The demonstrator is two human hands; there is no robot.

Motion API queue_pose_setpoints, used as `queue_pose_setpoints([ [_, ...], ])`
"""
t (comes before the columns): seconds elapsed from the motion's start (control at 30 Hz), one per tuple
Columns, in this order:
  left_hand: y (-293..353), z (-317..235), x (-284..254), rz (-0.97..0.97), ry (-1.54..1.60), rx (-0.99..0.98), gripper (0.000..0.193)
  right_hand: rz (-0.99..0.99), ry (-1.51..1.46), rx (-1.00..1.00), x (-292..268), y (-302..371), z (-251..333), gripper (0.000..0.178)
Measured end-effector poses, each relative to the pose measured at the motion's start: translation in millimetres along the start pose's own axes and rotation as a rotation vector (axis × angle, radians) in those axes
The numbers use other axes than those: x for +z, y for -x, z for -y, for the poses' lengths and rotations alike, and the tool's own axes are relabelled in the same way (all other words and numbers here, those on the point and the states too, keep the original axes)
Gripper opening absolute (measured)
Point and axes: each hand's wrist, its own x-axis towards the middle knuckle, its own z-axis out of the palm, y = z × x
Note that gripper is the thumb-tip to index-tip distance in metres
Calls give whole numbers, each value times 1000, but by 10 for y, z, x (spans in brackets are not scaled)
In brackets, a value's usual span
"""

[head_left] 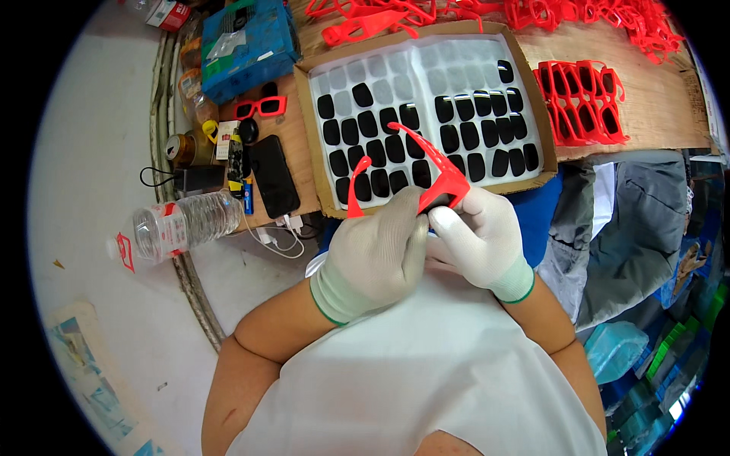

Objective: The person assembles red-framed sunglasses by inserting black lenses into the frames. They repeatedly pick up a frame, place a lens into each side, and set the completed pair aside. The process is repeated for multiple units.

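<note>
Both my hands, in white gloves with green cuffs, hold one red sunglasses frame (450,182) above the near edge of a cardboard tray (304,99). My left hand (376,247) is closed round its left side, hiding much of the front. My right hand (483,235) grips the right side, thumb pressed by a dark lens (437,201) that shows in the rim. The red temple arms point away from me over the tray. Rows of black lenses (469,135) lie in the tray's white liner, whose far pockets (449,78) hold mostly none.
Stacked red sunglasses (579,102) stand right of the tray, and a heap of red frames (532,11) lies behind it. Leftward are a blue box (247,49), another pair of red sunglasses (261,107), a black phone (274,176) and a large clear plastic bottle (182,226).
</note>
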Motion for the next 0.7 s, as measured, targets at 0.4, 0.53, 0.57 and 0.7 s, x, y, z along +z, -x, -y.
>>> queue_pose_setpoints([
  [0.4,-1069,501,-252,223,343,-252,28,224,-111,89,-702,-11,-112,18],
  [0.53,-1477,1587,55,10,-584,-591,52,52,-484,433,-726,-72,186,30],
  [0.57,-1426,1678,139,-1,-633,-612,55,49,-485,428,-727,-74,189,31],
  [0.7,-1421,1785,162,12,-547,-662,55,105,-535,407,-730,-64,129,32],
])
